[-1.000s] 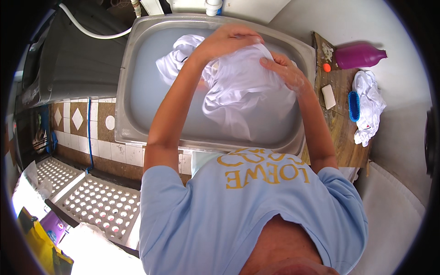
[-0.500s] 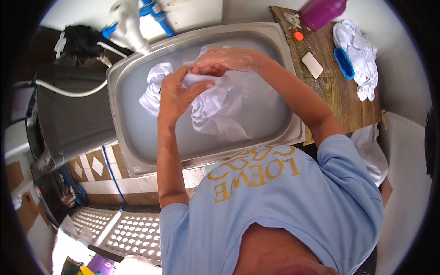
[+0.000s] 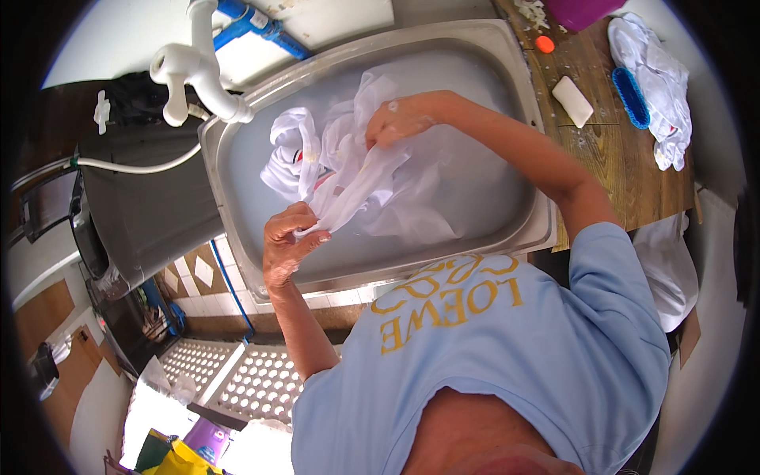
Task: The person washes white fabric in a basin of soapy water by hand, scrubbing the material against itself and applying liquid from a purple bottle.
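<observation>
A wet white garment (image 3: 340, 186) with small red and dark marks lies partly sunk in cloudy water in a metal sink (image 3: 518, 87). My left hand (image 3: 291, 241), near the sink's front left side, is closed on one edge of the cloth. My right hand (image 3: 396, 121) grips another part of it, farther back and to the right. Between the two hands the fabric is stretched above the water. The right fingertips are partly hidden by the hand and cloth.
A white tap (image 3: 207, 83) stands over the sink's back left corner. On the wooden counter (image 3: 613, 170) at right are a pale soap bar (image 3: 572, 101), a blue brush (image 3: 631, 97), an orange cap (image 3: 545, 43) and a bundled white cloth (image 3: 661, 75). A white hose (image 3: 142, 167) runs along the left.
My left hand has moved down and toward me, drawing the cloth out between both hands. My right hand has shifted slightly down. The hands are now farther apart, and the view has tilted.
</observation>
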Tool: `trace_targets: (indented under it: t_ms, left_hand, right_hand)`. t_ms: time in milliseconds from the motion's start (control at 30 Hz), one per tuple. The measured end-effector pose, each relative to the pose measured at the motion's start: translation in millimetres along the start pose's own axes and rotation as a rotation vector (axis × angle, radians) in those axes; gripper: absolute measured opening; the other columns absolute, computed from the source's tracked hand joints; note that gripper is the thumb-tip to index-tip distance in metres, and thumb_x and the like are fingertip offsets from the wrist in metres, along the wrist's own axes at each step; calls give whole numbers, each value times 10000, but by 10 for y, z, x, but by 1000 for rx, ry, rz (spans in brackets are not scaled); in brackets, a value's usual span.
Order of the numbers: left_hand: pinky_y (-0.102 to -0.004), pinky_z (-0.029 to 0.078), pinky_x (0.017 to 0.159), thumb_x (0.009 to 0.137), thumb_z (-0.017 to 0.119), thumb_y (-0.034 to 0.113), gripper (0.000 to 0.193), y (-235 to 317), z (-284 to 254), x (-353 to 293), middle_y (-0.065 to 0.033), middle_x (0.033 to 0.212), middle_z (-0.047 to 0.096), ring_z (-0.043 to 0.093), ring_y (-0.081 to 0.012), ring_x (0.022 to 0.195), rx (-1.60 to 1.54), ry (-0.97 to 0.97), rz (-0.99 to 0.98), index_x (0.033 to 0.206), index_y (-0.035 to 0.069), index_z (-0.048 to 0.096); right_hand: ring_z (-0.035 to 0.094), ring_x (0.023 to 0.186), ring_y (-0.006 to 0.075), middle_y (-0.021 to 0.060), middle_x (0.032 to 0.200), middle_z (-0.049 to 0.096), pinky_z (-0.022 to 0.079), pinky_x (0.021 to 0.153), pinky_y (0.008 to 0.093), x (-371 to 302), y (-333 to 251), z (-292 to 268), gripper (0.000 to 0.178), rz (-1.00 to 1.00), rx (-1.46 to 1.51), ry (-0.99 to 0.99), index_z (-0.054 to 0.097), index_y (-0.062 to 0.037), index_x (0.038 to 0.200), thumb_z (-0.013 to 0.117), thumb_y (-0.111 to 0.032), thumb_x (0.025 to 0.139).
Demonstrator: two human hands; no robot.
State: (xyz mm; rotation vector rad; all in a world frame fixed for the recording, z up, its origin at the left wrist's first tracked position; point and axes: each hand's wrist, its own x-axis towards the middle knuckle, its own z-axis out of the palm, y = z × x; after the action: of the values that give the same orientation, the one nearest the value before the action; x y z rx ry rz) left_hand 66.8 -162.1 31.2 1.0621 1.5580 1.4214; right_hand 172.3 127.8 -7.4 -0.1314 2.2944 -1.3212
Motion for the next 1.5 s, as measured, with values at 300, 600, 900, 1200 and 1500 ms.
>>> trace_targets:
  t_ms: [300, 600, 900, 1200, 1500]
  left_hand:
    - [-254, 342, 562, 559, 809, 20, 256, 11, 76, -158, -14, 670, 523, 459, -115, 614, 245, 14, -117, 763, 25, 654]
    - [-334, 406, 620, 595, 807, 151, 307, -78, 803, 284, -37, 800, 591, 549, -202, 739, 430, 45, -14, 836, 61, 640]
    - [-236, 394, 644, 778, 659, 77, 173, -249, 910, 230, -33, 795, 579, 507, -103, 719, 192, 13, -137, 933, 28, 600]
    - [-179, 425, 676, 802, 648, 30, 212, 96, 462, 539, 7, 871, 594, 523, -42, 781, -260, -127, -367, 1001, -20, 597]
    - [-243, 500, 773, 761, 664, 10, 359, -62, 637, 1132, -90, 989, 655, 625, -128, 847, -463, -191, -488, 1113, -28, 607]
  right_hand:
    - [495, 629, 264, 87, 676, 475, 402, 562, 367, -516, -38, 490, 169, -271, -58, 626, 454, -45, 721, 593, 26, 655]
    - [517, 636, 273, 98, 706, 486, 420, 532, 347, -688, -132, 948, 229, -214, -25, 905, 463, -43, 769, 597, 82, 632]
    - [540, 663, 246, 111, 772, 557, 435, 621, 351, -708, -231, 661, 193, -66, -30, 434, 604, -42, 892, 549, 6, 713]
    - [544, 709, 197, 79, 746, 572, 420, 680, 317, -697, -403, 63, 84, -253, 3, 426, 562, -9, 764, 599, -84, 765]
    - [551, 874, 215, 80, 942, 588, 429, 758, 321, -813, -88, 135, 112, -49, 117, 736, 594, -37, 847, 619, -120, 777]
